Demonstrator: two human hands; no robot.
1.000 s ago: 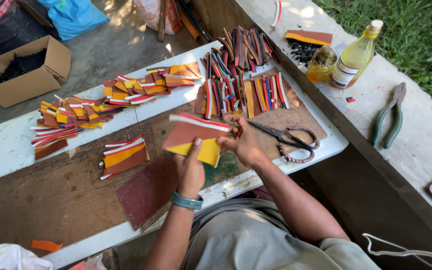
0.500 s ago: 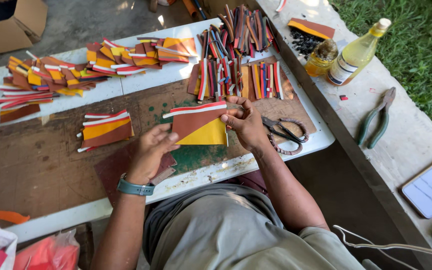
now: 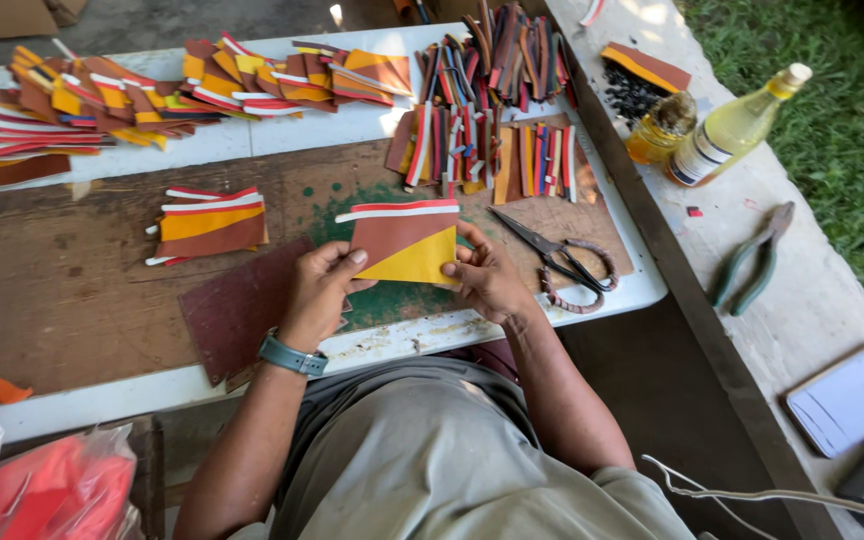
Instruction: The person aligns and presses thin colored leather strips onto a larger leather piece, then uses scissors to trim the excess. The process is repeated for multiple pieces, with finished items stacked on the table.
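Brown-and-yellow flat leather panel with red and white strips along its top edge sits between both hands, held just above the worn brown work board. I see the left hand pinching its left edge, thumb on top, fingers curled under. Right hand grips the right edge the same way, closed on it. Teal wristband on the left wrist.

Just right of the right hand: black scissors with cord-wrapped handles, lying on the board, not touched. Left of the left hand, well apart: small stack of similar striped panels. Under the left hand: dark maroon sheet. Beyond both hands: rows of coloured strips. Far right on the concrete ledge: green-handled pliers and yellow oil bottle.
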